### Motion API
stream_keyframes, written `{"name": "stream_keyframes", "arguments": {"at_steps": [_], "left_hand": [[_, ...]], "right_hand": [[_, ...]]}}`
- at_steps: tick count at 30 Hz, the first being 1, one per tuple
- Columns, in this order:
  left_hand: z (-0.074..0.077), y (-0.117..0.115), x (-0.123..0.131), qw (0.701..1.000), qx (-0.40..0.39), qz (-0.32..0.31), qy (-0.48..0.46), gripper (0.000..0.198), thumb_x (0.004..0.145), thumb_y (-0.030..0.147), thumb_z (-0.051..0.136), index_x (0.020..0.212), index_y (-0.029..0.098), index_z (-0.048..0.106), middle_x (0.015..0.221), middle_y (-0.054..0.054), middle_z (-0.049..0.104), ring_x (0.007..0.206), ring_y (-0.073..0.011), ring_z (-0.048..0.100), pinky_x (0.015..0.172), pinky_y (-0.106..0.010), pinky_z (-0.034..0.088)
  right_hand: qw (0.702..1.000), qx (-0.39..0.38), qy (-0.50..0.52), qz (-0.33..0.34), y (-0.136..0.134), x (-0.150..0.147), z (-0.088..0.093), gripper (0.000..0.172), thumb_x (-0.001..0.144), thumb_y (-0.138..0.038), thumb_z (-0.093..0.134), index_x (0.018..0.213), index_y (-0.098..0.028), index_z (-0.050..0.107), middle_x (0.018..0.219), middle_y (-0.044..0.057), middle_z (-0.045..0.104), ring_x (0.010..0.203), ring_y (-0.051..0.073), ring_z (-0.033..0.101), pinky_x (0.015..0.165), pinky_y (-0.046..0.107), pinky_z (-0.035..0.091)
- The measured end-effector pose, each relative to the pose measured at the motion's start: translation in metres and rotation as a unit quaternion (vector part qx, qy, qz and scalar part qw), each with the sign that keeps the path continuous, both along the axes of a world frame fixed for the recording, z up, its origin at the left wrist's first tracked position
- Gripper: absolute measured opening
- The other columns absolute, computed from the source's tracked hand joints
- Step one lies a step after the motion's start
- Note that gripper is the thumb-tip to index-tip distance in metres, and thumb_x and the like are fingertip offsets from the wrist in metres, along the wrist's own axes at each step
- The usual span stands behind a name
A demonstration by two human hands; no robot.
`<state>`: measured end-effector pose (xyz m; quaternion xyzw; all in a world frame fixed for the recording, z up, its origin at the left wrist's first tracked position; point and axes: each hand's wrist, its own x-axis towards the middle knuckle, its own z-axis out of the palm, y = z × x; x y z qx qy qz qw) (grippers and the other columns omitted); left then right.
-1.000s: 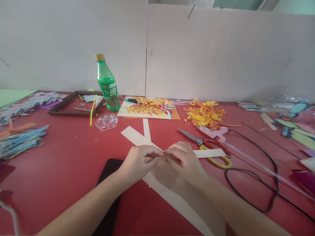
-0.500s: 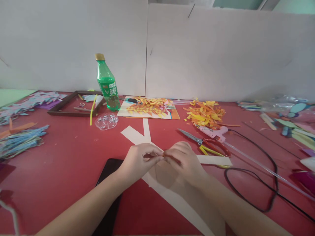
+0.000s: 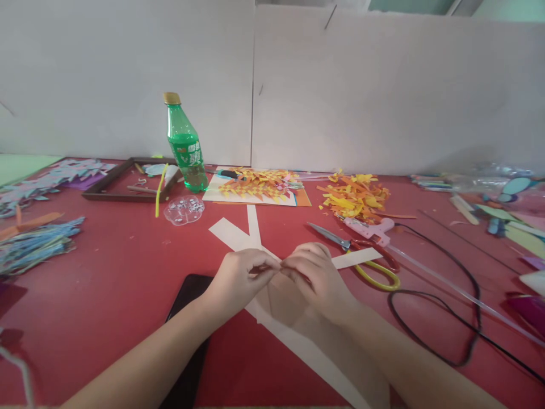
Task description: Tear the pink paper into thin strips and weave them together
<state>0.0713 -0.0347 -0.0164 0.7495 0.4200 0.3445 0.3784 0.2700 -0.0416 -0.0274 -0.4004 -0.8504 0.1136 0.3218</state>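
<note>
My left hand (image 3: 244,281) and my right hand (image 3: 317,278) meet over the middle of the table, thumbs and forefingers pinched together. Between them is a cream paper strip (image 3: 357,258); its free end sticks out to the right from behind my right hand, over the scissors' handles. The pinched part is mostly covered by my fingers. Beneath my hands lie larger cream paper pieces (image 3: 293,335), with a wide band running toward me and narrower ends (image 3: 230,234) beyond my left hand. The scissors (image 3: 334,236) with red and yellow handles lie open to the right.
A pink glue gun (image 3: 370,228) with a black cord (image 3: 477,284) lies right. Orange-yellow paper scraps (image 3: 355,196) sit behind. A green bottle (image 3: 187,150), bead case (image 3: 184,210) and brown frame (image 3: 121,196) stand back left. A black phone-like slab (image 3: 187,295) is under my left forearm.
The paper strip's free end has swung up and away from me, uncovering more of the yellow scissor handle. My hands stay nearly in place, with the fingers slightly shifted.
</note>
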Motion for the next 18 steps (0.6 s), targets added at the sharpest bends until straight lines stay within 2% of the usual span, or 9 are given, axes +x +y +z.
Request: {"name": "stream_keyframes", "arguments": {"at_steps": [13, 18], "left_hand": [[0.0004, 0.0011, 0.0011, 0.999, -0.010, -0.009, 0.041, 0.017, 0.084, 0.021, 0.058, 0.093, 0.024, 0.071, 0.092, 0.001, 0.072, 0.084, -0.0131, 0.067, 0.067, -0.018, 0.053], [0.0016, 0.0015, 0.0021, 0.999, -0.039, 0.010, 0.006, 0.014, 0.083, 0.023, 0.059, 0.089, 0.022, 0.072, 0.089, 0.001, 0.073, 0.083, -0.0129, 0.068, 0.071, -0.017, 0.054]], "right_hand": [[1.000, 0.008, -0.014, -0.012, -0.0014, -0.0002, -0.0002, 0.012, 0.092, -0.017, 0.052, 0.088, -0.019, 0.063, 0.080, 0.003, 0.066, 0.083, 0.020, 0.050, 0.079, 0.037, 0.034], [0.999, 0.026, -0.020, -0.017, -0.0016, 0.0009, 0.0012, 0.013, 0.092, -0.019, 0.052, 0.090, -0.019, 0.064, 0.082, 0.003, 0.068, 0.085, 0.020, 0.051, 0.080, 0.037, 0.034]]}}
